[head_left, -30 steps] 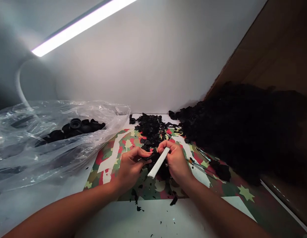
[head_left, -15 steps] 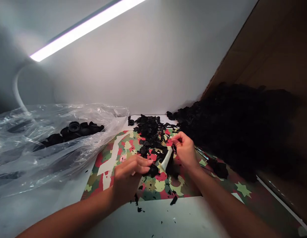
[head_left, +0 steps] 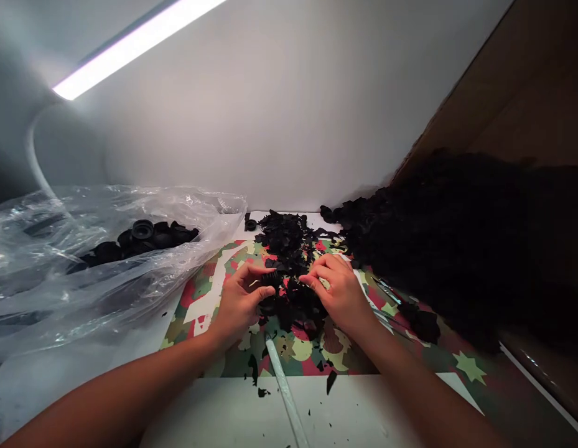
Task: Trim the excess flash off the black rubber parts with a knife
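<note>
Two bare hands work close together over the patterned mat, the fingertips of one just apart from those of the other. Left hand is partly open in a C shape, thumb below and fingers above, and between them it grips a dark ribbed part, whose far side merges with the black scraps behind. Right hand is more nearly closed, thumb and forefinger brought together at the tips beside a clump of black pieces; whether a shred is caught between those tips cannot be told. The clump sits between and just below the hands, on the mat. Nearer the viewer, a white stick lies clear of both hands, running from the mat across its near edge onto the pale surface. Beyond the hands, a heap of black scraps spreads toward the wall, with a small black ring at its left. Clear plastic at far left holds more round black parts, and a large dark pile fills the right side against cardboard.
</note>
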`<state>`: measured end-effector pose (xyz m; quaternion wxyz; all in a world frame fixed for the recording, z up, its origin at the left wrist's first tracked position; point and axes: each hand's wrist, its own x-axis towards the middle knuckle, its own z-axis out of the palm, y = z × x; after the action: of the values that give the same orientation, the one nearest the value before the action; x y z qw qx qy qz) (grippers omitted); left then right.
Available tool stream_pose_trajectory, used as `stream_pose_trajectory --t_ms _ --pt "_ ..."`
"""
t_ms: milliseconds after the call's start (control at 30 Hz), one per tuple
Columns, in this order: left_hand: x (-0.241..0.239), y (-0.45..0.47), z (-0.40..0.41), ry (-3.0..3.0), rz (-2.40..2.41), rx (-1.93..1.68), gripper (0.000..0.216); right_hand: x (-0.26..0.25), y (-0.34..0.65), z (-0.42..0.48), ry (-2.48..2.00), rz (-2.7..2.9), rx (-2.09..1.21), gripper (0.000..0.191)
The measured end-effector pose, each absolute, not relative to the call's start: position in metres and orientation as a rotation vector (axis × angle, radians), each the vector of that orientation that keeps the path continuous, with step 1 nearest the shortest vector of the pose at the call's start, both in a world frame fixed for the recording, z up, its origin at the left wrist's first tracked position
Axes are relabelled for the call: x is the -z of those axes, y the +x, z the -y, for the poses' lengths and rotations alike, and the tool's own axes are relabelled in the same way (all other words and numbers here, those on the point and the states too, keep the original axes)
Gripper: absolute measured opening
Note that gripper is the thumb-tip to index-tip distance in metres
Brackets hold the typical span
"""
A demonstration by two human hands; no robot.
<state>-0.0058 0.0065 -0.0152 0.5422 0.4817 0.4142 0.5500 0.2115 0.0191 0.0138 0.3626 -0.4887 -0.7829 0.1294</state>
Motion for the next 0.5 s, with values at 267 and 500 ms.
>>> stream_pose_trajectory --t_ms 267,500 --pt "0.011 -0.007 -0.005 1.160 -1.023 -1.291 0.028 -0.024 0.183 0.035 -0.475 2.863 -0.576 0.014" --pt "0.011 -0.006 -0.004 1.162 -1.003 -1.303 0.041 -0.017 0.181 0.028 -0.360 2.859 -0.647 0.020"
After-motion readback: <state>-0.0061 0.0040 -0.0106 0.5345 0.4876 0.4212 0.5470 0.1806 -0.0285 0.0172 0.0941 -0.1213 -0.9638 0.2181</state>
